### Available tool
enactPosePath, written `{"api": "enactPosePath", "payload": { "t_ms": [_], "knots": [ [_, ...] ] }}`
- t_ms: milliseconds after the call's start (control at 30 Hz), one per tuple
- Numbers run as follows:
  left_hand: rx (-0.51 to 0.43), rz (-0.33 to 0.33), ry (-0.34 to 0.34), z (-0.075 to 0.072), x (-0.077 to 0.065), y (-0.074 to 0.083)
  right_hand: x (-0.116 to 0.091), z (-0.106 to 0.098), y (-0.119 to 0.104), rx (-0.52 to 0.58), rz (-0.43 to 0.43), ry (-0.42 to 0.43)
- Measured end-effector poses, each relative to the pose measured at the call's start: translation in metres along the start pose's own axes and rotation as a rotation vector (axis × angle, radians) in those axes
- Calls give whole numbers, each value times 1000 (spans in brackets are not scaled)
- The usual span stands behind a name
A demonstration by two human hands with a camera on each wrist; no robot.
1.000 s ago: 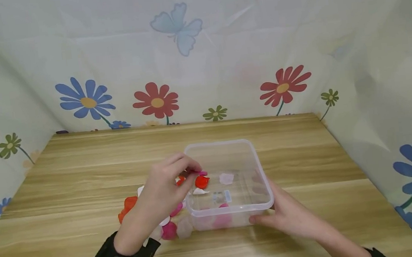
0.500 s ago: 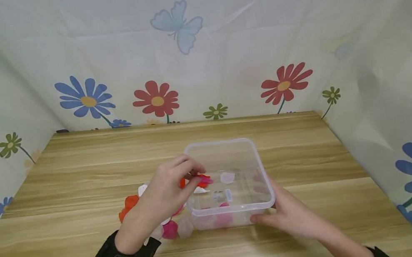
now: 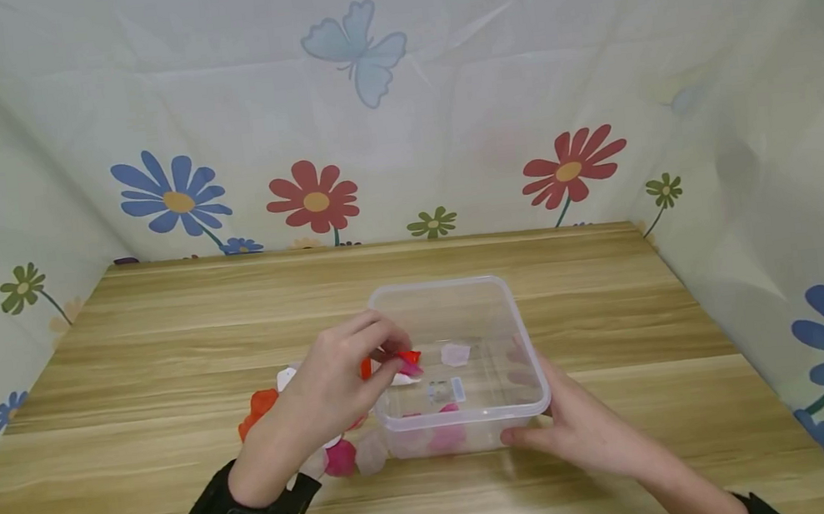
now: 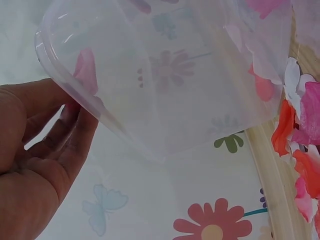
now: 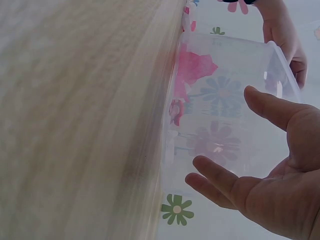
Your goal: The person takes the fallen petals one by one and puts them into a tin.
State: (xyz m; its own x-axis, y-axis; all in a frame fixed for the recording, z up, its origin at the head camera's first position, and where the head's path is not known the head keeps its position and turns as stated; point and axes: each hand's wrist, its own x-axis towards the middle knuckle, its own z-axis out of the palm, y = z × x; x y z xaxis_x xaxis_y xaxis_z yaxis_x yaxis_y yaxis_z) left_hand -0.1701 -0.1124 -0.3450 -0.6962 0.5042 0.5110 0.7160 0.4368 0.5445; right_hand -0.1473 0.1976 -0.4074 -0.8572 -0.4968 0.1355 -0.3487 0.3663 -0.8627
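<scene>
My left hand point(image 3: 336, 365) reaches over the left rim of a clear plastic box point(image 3: 466, 416). Between thumb and fingers it pinches a pink fabric petal point(image 3: 410, 366), held inside the box. In the left wrist view the same petal shows blurred through the wall, beside the fingertips. My right hand point(image 3: 577, 428) holds the box at its front right corner, thumb on the front wall and fingers along the right side. Inside the box lie a red petal point(image 3: 412, 356), a pale petal point(image 3: 456, 354) and pink petals point(image 3: 446, 433) near the front wall.
A loose pile of red, white and pink petals point(image 4: 305, 120) lies on the wooden table point(image 3: 188, 347) against the box's left side, partly hidden under the left forearm. A flowered cloth backdrop point(image 3: 215, 102) rises behind the table and along both sides.
The left hand has moved slightly right and farther into the box with the pink petal, which now hangs lower and overlaps the red petal in view. The right hand and box stay put.
</scene>
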Motion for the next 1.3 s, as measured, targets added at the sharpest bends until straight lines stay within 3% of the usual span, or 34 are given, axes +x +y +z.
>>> {"api": "enactPosePath", "payload": {
  "t_ms": [167, 467, 667, 900, 1033, 1133, 1300],
  "knots": [
    [5, 36, 14, -1, 0, -1, 0, 0, 0, 7, -10, -2],
    [12, 42, -10, -3, 1, -2, 2, -1, 0, -18, -12, 6],
    [30, 42, 43, -6, 2, -3, 2, -3, -1, -29, -13, 21],
    [83, -121, 123, -10, -5, -5, -2, 1, -1, -19, 12, 18],
    [115, -228, 114, -15, -7, -7, -1, 2, -1, -21, 11, 18],
    [156, -305, 45, -18, -9, -10, 0, 1, -1, -18, 10, 15],
    [205, -464, -181, -19, -13, -17, 0, 0, -1, -24, 5, 11]
  ]
}}
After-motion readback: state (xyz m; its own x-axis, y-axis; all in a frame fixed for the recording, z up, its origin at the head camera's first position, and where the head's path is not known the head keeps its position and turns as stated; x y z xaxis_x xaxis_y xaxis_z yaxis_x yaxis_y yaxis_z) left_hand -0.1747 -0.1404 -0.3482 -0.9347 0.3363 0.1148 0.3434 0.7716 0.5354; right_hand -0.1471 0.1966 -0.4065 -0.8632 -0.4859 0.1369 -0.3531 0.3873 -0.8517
